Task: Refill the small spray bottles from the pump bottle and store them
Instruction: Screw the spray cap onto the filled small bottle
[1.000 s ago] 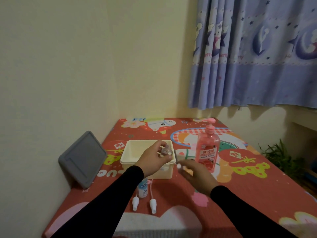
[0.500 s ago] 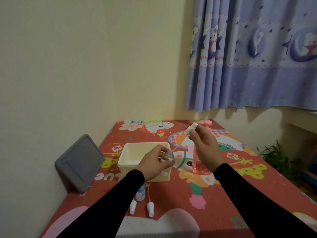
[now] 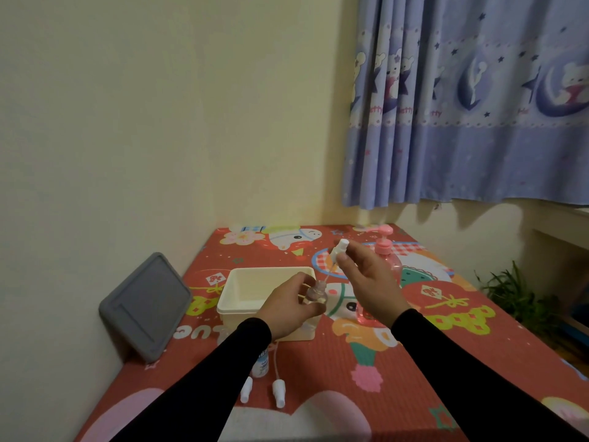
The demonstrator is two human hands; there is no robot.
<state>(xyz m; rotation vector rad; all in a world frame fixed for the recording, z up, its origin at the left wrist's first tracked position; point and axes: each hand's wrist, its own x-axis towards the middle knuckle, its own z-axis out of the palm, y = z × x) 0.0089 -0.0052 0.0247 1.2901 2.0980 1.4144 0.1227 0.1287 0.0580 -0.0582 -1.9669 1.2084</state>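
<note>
Compared with a second ago, the right hand (image 3: 366,282) has come up off the mat and now pinches a white spray head (image 3: 339,248) well above the small spray bottle (image 3: 316,293); half a second ago it was already about there, so not much has changed since. The thin dip tube looks to be hanging down toward the bottle's neck, though it's so faint I can't say if the tip is inside yet.

The left hand (image 3: 287,309) has its fingers wrapped round that little bottle, holding it roughly upright just in front of the cream tub (image 3: 264,301); the pump bottle (image 3: 384,263) stands behind the right hand, mostly blocked by it.

If this is recapping, I'd keep the bottle dead steady, feed the tube straight down the neck, then twist the head on without tilting; the tube looks floppy, so go slow or it'll catch on the rim. Not sure if there's liquid inside, so squeezing seems risky.

Stuff I can't make out: how full the small bottle is; the tub's inside is partly hidden by the left hand. A second little bottle (image 3: 262,365) is half tucked under the left sleeve, with two loose spray heads (image 3: 279,392) lying on the mat (image 3: 318,362) near it.
</note>
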